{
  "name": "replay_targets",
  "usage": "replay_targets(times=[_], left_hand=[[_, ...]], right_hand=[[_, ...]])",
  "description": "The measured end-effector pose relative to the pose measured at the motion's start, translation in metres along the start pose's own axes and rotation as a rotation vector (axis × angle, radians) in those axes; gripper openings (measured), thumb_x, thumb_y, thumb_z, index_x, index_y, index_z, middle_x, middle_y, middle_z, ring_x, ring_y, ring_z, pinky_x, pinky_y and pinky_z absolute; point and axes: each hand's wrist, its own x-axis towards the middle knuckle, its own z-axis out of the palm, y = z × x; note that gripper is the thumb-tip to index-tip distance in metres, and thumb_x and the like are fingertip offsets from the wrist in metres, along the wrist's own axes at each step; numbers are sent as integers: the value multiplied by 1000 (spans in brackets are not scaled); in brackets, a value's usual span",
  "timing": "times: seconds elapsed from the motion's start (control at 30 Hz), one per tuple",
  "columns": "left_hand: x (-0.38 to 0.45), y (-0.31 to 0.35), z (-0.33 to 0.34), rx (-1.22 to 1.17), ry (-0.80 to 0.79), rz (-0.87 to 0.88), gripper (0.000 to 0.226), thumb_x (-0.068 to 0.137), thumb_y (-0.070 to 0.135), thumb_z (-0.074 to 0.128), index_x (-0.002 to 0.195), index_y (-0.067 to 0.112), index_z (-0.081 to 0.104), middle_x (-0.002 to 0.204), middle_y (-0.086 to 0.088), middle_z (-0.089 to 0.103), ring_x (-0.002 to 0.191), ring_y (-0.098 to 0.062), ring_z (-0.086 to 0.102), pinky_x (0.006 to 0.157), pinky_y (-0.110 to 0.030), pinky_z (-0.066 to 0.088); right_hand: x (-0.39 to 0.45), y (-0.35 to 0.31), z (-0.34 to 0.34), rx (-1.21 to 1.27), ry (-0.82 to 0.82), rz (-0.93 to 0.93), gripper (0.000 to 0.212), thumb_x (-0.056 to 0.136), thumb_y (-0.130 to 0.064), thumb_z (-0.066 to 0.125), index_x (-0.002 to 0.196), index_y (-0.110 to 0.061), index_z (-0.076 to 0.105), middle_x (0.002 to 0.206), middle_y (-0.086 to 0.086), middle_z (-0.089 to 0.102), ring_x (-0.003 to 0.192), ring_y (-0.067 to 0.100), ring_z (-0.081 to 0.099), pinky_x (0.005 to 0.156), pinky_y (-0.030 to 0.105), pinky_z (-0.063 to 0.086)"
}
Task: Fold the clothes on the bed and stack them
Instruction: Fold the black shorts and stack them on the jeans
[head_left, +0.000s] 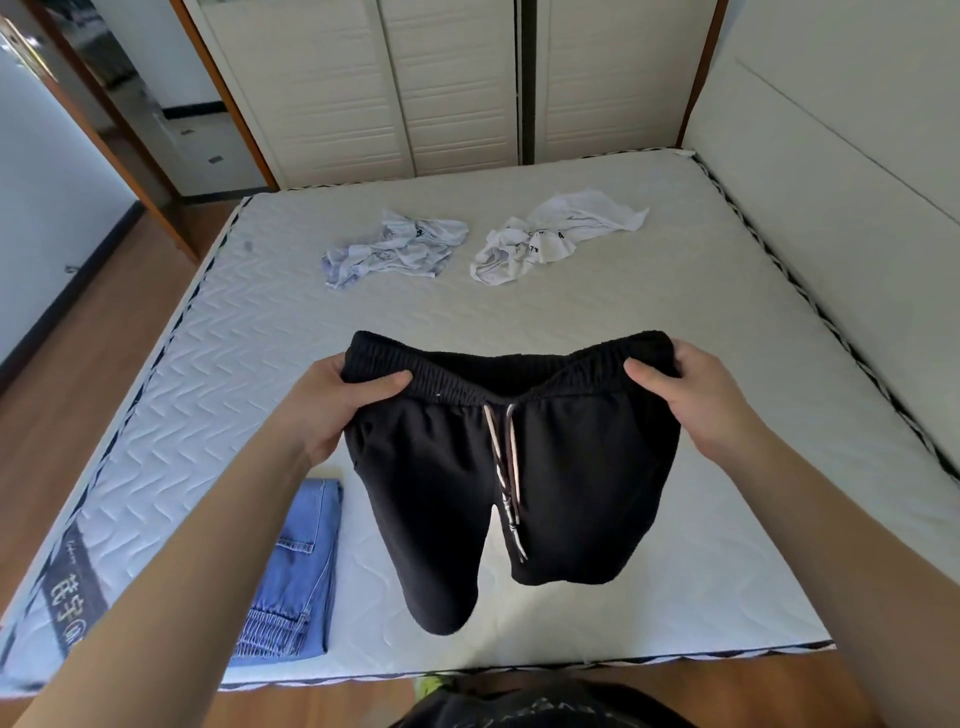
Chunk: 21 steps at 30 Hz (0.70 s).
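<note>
Black shorts with a striped drawstring hang in the air over the near half of the bed. My left hand grips the left end of the waistband, thumb on the front. My right hand grips the right end the same way. Both legs of the shorts dangle down toward me. Folded blue jeans lie flat on the mattress at the near left. Two crumpled garments lie farther back: a pale blue-white one on the left and a white one on the right.
The bare quilted mattress is bordered by a wooden floor on the left and in front. White wardrobe doors stand behind the bed and a white wall runs along its right side.
</note>
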Motion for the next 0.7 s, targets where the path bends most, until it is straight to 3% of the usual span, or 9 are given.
replay_targets(times=[0.13,0.23,0.33,0.43,0.57,0.7], left_hand=[[-1,5,-9,145,-154,-62,35,70,14,78,103,4,73,108,-15,73,99,-26,70,76,-25,57],[1,14,-16,230,-227,-65,20,82,6,68,102,6,74,108,-15,73,99,-26,70,76,-24,56],[2,25,-24,284,-336,-46,24,83,9,65,104,13,75,112,-11,72,102,-21,69,80,-21,54],[5,31,-30,339,-410,-27,25,82,15,69,106,18,75,115,-8,72,106,-19,68,83,-20,53],[12,31,-32,437,-341,28,25,75,22,81,99,22,74,104,-4,74,98,-19,70,79,-24,55],[20,30,-30,537,-258,114,28,65,25,88,77,17,64,74,2,62,72,-12,58,65,-24,45]], right_hand=[[2,-2,-2,-12,75,-19,20,82,-31,77,97,-21,71,95,-4,76,89,13,72,76,29,55],[5,-5,-3,-15,84,-35,15,84,-31,76,93,-23,68,90,-6,75,84,10,72,66,18,54],[7,-9,-6,-1,51,-67,4,88,-25,72,86,-22,69,88,-2,75,83,13,71,70,19,55],[8,-13,-6,-4,23,-130,7,93,-22,66,93,-21,72,94,-1,75,88,11,70,75,18,53],[9,-17,-3,-27,-15,-172,16,98,-22,59,100,-26,73,96,-8,74,91,6,68,77,14,50],[12,-16,-2,-31,-60,-142,20,102,-25,51,108,-27,70,103,-6,71,101,11,65,92,29,50]])
